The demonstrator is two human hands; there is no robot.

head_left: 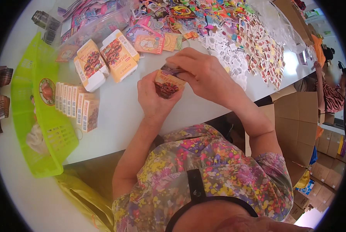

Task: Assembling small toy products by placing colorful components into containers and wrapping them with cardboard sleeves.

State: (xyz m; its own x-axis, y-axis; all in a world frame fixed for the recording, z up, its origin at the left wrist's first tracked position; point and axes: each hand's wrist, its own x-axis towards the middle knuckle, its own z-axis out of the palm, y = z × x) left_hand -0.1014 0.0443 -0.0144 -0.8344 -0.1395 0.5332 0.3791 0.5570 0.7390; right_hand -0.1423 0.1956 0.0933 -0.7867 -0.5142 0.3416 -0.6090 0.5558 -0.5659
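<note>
My left hand [153, 94] is wrapped round a small orange carton [169, 83] with a red cartoon print, held tilted above the white table. My right hand [202, 71] is bent over the carton's upper end, its fingers pinched on a dark purplish shiny piece [172, 70] at the opening. How far that piece sits inside the carton is hidden by the fingers. Two matching cartons [91, 62] with flaps up lie flat to the left of my hands. Further left, a row of filled-out small cartons [88, 112] stands side by side on the table.
A lime-green plastic basket [51, 131] stands at the left edge. At the back are a clear bin [103, 21] of purple packets, colourful trinkets [204, 19], white paper pieces [227, 58] and printed tokens [264, 58]. An open cardboard box [296, 123] is at my right; another person [329, 89] sits beyond.
</note>
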